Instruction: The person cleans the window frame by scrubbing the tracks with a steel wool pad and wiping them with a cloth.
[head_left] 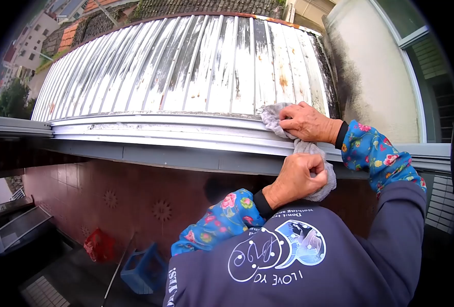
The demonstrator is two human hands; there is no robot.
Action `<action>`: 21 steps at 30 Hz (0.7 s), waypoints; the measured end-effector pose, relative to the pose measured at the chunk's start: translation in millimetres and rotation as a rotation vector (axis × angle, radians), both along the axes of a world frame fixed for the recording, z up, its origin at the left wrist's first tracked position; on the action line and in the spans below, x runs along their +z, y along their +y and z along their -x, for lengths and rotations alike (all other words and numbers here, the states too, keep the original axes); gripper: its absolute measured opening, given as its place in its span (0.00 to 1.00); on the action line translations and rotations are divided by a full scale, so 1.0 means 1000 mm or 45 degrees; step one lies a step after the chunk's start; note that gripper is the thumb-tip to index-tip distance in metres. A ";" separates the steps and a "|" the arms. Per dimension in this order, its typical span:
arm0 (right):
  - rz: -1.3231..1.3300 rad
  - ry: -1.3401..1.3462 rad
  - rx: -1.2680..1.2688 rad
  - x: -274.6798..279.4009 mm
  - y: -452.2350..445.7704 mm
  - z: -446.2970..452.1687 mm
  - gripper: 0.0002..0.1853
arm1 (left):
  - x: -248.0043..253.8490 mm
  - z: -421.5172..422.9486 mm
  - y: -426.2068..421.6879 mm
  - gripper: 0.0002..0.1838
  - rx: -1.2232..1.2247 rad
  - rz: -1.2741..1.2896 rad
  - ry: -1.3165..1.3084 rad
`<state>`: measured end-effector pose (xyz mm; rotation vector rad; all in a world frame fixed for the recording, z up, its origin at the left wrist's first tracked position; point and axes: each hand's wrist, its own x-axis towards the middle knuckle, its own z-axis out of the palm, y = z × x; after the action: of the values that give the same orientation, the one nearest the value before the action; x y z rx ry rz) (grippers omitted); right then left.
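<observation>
Cloth of rumpled grey fabric (309, 148) lies across the long, ridged white metal window track (186, 131), toward the track's right end. It runs from the outer edge to the inner edge, where its near end bunches, and it seems to be one piece.

The right hand (309, 123) curls over the far end at the outer edge; the left hand (299, 175) is closed on the near end in a fist.

Such fabric should be light, limp and hard to damage; whether it is damp, I cannot tell. Gathered folds should give a surer hold than a single layer.

Well below the inner edge, a crumpled red plastic bag (100, 245) sits near a blue plastic stool (143, 268); the bag's contents are too small to tell.
</observation>
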<state>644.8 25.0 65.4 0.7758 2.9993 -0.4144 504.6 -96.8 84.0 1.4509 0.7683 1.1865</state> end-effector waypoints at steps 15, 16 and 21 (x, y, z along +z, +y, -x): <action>0.055 -0.367 -0.429 0.022 -0.039 -0.114 0.08 | -0.012 -0.062 0.009 0.08 -0.268 0.063 0.008; 0.036 -0.376 -0.475 0.024 -0.041 -0.118 0.08 | -0.012 -0.066 0.011 0.08 -0.280 0.064 0.017; -0.047 -0.270 -0.651 0.022 -0.053 -0.137 0.07 | -0.012 -0.080 0.012 0.08 -0.310 0.059 0.004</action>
<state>782.1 -28.3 87.2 1.4893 2.5926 -0.2584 584.4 -84.9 71.9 1.4626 0.5981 0.9746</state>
